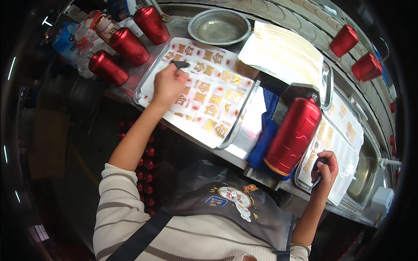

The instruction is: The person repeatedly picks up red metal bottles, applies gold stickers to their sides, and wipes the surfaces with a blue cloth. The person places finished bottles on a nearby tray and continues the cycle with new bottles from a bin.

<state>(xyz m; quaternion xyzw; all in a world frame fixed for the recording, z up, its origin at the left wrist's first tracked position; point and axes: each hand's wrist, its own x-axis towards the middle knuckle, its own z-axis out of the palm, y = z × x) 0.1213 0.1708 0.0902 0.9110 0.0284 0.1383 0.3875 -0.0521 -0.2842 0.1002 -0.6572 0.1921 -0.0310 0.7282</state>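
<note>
My left hand (169, 87) is over a sheet of gold decals (204, 87) on a metal tray, its fingers bent together near the sheet's left part. A black tip (180, 64) shows at those fingers; whether it is a finger cover or a held piece I cannot tell. Farther right, my right hand (326, 172) is curled beside a second white decal sheet (324, 135), with something small and dark (320, 162) among its fingers. Between the hands, a shiny red metal bottle (294, 135) lies in a holder over blue cloth (263, 135).
Several red bottles (130, 45) stand at the back left. A round metal basin (219, 27) is behind the tray, beside a white sheet with yellow strips (283, 50). Two more red bottles (344, 40) are near the curved rack. A metal sink (365, 178) is at the far right.
</note>
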